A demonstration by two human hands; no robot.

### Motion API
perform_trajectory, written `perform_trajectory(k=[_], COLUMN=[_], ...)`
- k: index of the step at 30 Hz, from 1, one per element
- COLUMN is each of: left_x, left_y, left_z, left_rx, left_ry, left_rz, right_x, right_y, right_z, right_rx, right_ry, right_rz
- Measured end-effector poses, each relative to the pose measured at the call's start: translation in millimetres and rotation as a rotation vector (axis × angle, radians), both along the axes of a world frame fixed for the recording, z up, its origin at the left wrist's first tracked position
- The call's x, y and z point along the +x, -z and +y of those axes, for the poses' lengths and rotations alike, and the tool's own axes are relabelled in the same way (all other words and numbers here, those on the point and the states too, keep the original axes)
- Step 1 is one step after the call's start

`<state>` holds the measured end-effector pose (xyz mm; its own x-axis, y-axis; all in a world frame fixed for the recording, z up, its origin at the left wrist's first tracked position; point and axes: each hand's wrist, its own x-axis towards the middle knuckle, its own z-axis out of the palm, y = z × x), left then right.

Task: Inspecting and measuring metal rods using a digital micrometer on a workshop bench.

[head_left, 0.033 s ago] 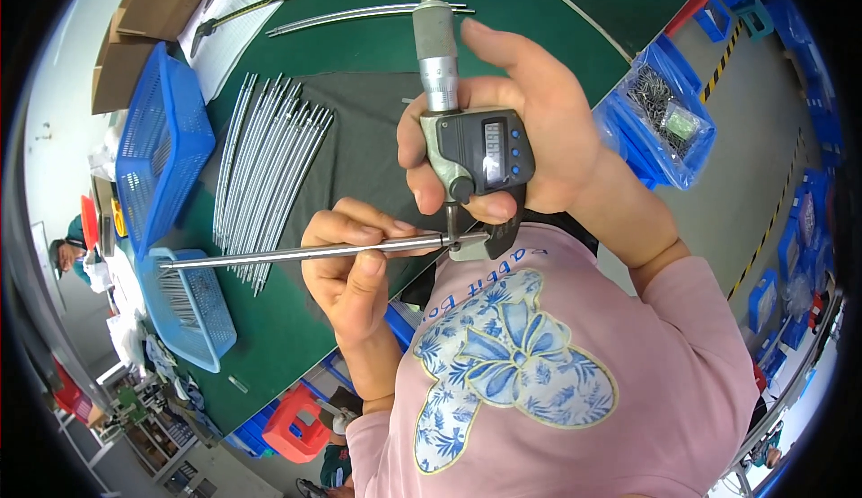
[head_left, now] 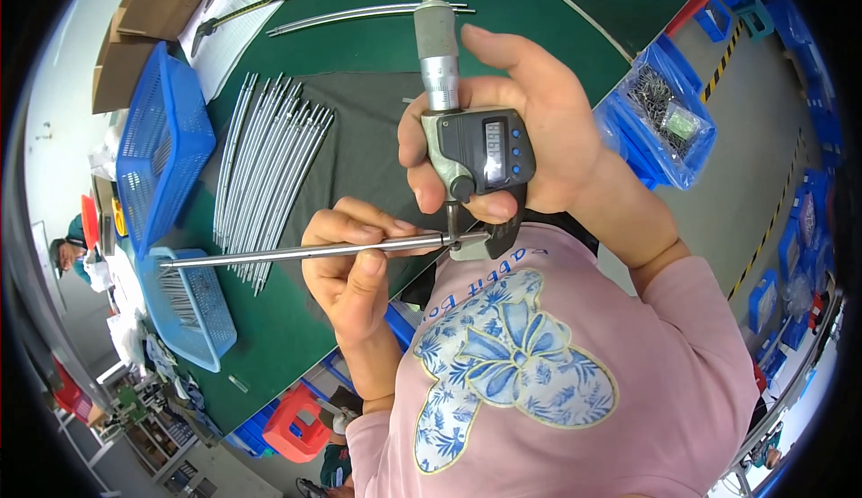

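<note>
Same moment as the other frame, no visible change: hands, tool and rod sit where they did.

Right hand (head_left: 530, 130) holds a digital micrometer (head_left: 480, 152) upright in front of the chest, fingers (head_left: 494, 206) wrapped shut around its dark body, thumb stretched up beside the silver thimble. Display faces the camera.

Left hand (head_left: 355, 264) pinches a thin steel rod (head_left: 305, 251), thumb and fingers (head_left: 368, 227) closed on it near its right end. The rod lies about level, pointing to the person's left, its right tip sitting in the micrometer's measuring gap at the lower frame. Cannot tell if the anvil faces touch it.

Below, on the green desk (head_left: 377, 44), a dark mat carries a row of rods (head_left: 269, 170) like the held one, lying side by side. To their left a tall blue basket (head_left: 162, 143) stands tilted; a lower blue tray (head_left: 193, 305) near the desk edge holds small metal pieces. Cardboard box (head_left: 148, 26) at far left corner. A curved metal strip (head_left: 359, 15) lies at the far side. Blue bin with a bag of parts (head_left: 664, 112) at right, off the desk.
</note>
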<state>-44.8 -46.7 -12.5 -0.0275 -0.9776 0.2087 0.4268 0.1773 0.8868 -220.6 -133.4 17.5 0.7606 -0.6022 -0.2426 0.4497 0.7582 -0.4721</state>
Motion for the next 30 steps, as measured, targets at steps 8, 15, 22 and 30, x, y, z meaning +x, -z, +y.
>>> perform_trajectory(k=[8, 15, 22, 30], left_x=[-1.0, -0.2, 2.2, 0.1], left_y=[-0.3, -3.4, -2.8, -5.1], left_z=[-0.9, -0.7, 0.7, 2.1], left_rx=[-0.008, -0.006, -0.010, 0.017], left_ry=[0.000, 0.001, 0.000, -0.025], left_rz=[-0.011, -0.022, -0.023, -0.036], right_x=[-0.1, -0.4, 1.2, 1.6], right_y=[1.6, 0.9, 2.3, 4.1], right_z=[1.0, 1.9, 2.1, 1.8], right_rx=[0.013, -0.016, -0.034, -0.020], right_ry=[0.011, 0.003, 0.010, 0.017], right_rz=[-0.047, -0.009, -0.032, -0.091])
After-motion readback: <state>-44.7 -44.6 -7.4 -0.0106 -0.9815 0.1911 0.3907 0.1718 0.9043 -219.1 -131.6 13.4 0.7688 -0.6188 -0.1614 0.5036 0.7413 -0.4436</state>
